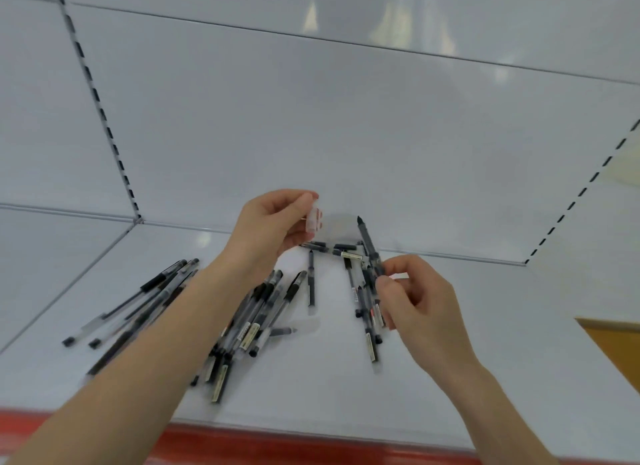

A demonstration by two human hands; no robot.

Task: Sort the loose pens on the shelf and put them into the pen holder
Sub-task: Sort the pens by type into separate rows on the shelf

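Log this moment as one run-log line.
left hand: pinches clear cap | right hand: grips uncapped pen, tip up | loose pens: scattered on shelf

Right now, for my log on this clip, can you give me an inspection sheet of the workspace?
Surface: white shelf with a red front edge.
Job's things: loose pens in a main pile, a far-left group and a smaller cluster. No pen holder is in view.
Clutter: nothing seen.
Grippers: the left hand pinches a small clear cap, probably from a pen. The right hand pinches a dark pen, one end raised above the shelf.
Cables: nothing seen.
Surroundings: white back panel, a slotted upright, and a yellow-brown panel at the right edge.
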